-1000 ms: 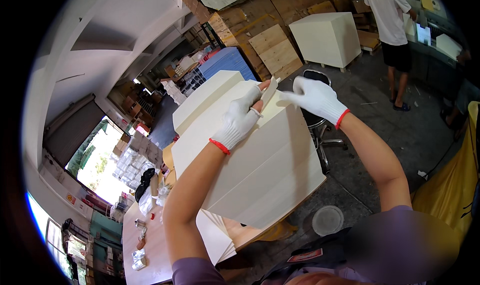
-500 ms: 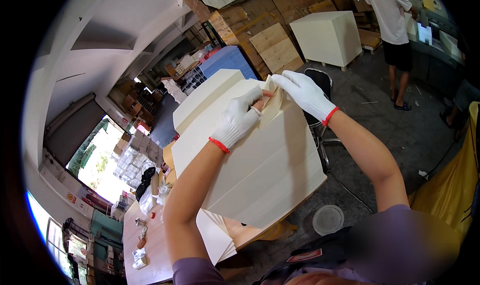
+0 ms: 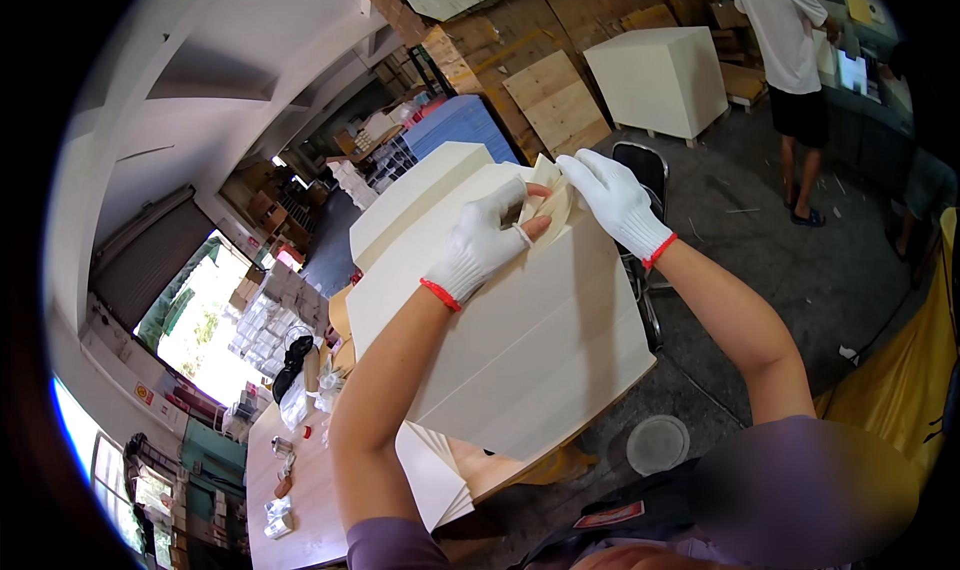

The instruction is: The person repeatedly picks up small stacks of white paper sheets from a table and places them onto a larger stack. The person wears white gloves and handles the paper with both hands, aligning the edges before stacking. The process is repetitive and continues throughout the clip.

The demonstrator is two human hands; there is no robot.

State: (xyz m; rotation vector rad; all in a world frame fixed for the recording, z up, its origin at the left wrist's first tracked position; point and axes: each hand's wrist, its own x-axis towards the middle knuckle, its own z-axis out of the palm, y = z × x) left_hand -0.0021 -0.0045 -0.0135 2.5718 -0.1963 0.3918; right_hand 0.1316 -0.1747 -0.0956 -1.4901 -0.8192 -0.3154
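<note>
A broad stack of cream paper sheets (image 3: 540, 300) lies in front of me, with faint lines across it. White gloves cover both my hands; the left thumb and a fingertip show bare. My left hand (image 3: 484, 242) holds the curled sheet edges (image 3: 548, 206) at the far side of the stack between thumb and fingers. Just right of it, my right hand (image 3: 618, 198) has its fingers together at the raised far corner of these sheets. Its thumb and the fingers' undersides are hidden. Another raised cream pile (image 3: 420, 192) adjoins at the far left.
A wooden table (image 3: 320, 480) with small items extends at lower left; fanned cream sheets (image 3: 435, 475) lie beneath the stack's near edge. A black chair (image 3: 645, 165) stands beyond my right hand. A round lid (image 3: 658, 444) is on the floor. One person (image 3: 785, 50) stands at far right.
My left thumb and fingers have moved farther apart, and the sheet edges between them are more curled and fanned. My right hand has shifted slightly right and nearer.
</note>
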